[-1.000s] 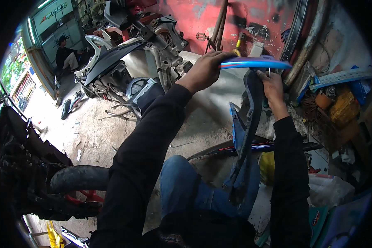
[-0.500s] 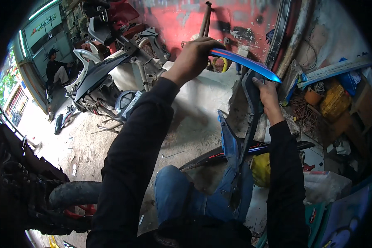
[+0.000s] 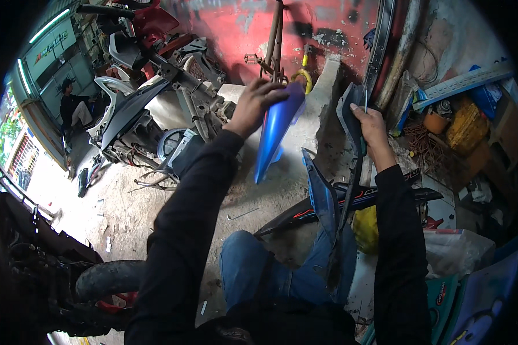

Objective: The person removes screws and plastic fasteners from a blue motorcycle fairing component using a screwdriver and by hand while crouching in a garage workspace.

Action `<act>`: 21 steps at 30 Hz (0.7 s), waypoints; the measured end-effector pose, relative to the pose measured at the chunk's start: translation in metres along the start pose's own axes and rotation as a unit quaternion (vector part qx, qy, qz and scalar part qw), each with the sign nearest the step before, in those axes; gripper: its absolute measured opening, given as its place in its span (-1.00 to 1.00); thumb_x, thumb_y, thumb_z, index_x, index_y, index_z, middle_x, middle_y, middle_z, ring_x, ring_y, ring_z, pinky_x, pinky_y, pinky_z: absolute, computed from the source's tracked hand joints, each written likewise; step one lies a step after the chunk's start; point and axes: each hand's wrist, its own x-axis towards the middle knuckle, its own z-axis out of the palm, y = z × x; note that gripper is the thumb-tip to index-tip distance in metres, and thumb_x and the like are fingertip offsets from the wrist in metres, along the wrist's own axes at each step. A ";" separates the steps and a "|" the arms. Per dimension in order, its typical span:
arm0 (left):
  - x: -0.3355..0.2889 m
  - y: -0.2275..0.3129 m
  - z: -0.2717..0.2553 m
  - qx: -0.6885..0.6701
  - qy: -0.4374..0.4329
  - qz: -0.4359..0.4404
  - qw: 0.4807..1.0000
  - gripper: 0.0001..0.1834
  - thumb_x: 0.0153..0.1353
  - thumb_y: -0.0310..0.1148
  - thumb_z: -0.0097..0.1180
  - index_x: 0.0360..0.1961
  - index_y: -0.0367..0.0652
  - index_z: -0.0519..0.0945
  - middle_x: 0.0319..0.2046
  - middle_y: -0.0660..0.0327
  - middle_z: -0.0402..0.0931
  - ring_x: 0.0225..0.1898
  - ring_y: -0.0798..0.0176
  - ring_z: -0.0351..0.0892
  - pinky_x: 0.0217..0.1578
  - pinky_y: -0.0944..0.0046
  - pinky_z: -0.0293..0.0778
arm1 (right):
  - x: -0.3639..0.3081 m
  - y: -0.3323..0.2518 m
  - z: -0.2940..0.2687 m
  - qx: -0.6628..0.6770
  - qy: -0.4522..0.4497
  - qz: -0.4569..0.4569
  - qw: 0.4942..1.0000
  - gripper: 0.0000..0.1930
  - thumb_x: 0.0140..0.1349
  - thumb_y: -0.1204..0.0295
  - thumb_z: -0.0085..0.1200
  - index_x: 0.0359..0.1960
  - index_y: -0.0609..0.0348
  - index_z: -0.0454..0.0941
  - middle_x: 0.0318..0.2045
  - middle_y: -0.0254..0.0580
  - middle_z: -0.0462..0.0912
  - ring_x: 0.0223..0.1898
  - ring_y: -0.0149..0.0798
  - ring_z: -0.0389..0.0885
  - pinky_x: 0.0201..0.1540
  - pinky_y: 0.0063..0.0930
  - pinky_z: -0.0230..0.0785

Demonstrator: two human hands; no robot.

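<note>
My left hand (image 3: 252, 109) grips the wide upper end of a glossy blue motorcycle body panel (image 3: 277, 129), whose pointed tip hangs downward. My right hand (image 3: 375, 135) is closed on a long black motorcycle panel (image 3: 349, 118), its thumb on the panel's edge. A thin metal shaft (image 3: 366, 99) sticks up from the same hand; its handle is hidden. The black panel runs down over my right leg. Beside it, a dark blue-edged panel piece (image 3: 322, 192) rises from around my knees, apart from the blue panel.
A black panel with red and blue stripes (image 3: 299, 217) lies on the floor ahead. A stripped motorcycle (image 3: 184, 103) stands at the far left, a tyre (image 3: 109, 277) at the near left. Clutter with a yellow bundle (image 3: 469, 135) fills the right. Another person (image 3: 73, 106) sits far left.
My left hand has moved down and left. The blue panel has swung from pointing right to pointing down. My right hand keeps its hold on the black panel.
</note>
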 end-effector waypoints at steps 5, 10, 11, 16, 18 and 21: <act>-0.063 -0.004 0.064 0.038 -0.182 -0.160 0.969 -0.49 0.11 -0.45 0.04 0.13 0.17 0.49 0.18 0.07 0.28 -0.03 -0.09 0.46 0.01 0.08 0.44 | 0.002 0.005 -0.001 -0.055 -0.021 -0.017 0.998 -0.74 0.26 0.25 0.09 -0.41 0.21 0.61 -0.53 -0.41 0.59 -0.57 -0.53 0.49 -0.46 -0.62 0.31; -0.105 -0.024 0.109 -0.147 -0.062 -0.287 0.945 -0.42 0.07 -0.53 0.05 0.19 0.02 0.42 0.21 -0.18 0.20 0.04 -0.14 0.48 0.00 -0.01 0.47 | -0.008 0.000 0.024 -0.031 -0.030 -0.007 0.999 -0.71 0.25 0.23 0.09 -0.45 0.23 0.60 -0.56 -0.43 0.57 -0.55 -0.54 0.46 -0.45 -0.60 0.28; -0.103 -0.020 0.114 -0.150 -0.061 -0.283 0.945 -0.42 0.07 -0.53 0.05 0.19 0.02 0.42 0.21 -0.18 0.20 0.04 -0.14 0.48 0.00 -0.01 0.47 | -0.010 -0.002 0.025 -0.017 -0.019 -0.003 1.000 -0.68 0.24 0.22 0.09 -0.53 0.22 0.59 -0.61 -0.46 0.52 -0.56 -0.55 0.42 -0.46 -0.58 0.23; -0.078 0.012 0.124 -0.554 0.007 -0.551 0.624 -0.29 0.05 -0.61 0.05 0.29 -0.37 0.17 0.18 -0.16 0.27 0.09 0.02 0.45 0.05 0.16 0.43 | -0.007 0.005 0.019 -0.010 -0.012 -0.012 1.000 -0.69 0.24 0.24 0.08 -0.52 0.24 0.60 -0.61 -0.45 0.54 -0.58 -0.57 0.42 -0.49 -0.59 0.23; -0.077 0.010 0.136 -0.515 0.015 -0.524 0.678 -0.22 0.03 -0.58 0.12 0.30 -0.44 0.11 0.18 -0.14 0.29 0.12 0.06 0.40 0.07 0.23 0.38 | -0.006 0.006 0.018 -0.009 -0.016 -0.008 1.000 -0.68 0.24 0.24 0.08 -0.52 0.25 0.60 -0.62 -0.45 0.54 -0.58 -0.57 0.42 -0.49 -0.59 0.23; -0.083 -0.036 0.142 -0.451 0.055 -0.519 0.724 -0.23 0.04 -0.59 0.12 0.30 -0.45 0.10 0.20 -0.12 0.27 0.12 0.11 0.40 0.10 0.25 0.35 | -0.005 0.003 0.040 0.003 -0.046 -0.007 0.999 -0.68 0.25 0.25 0.08 -0.51 0.27 0.60 -0.63 -0.44 0.53 -0.57 -0.57 0.40 -0.48 -0.57 0.23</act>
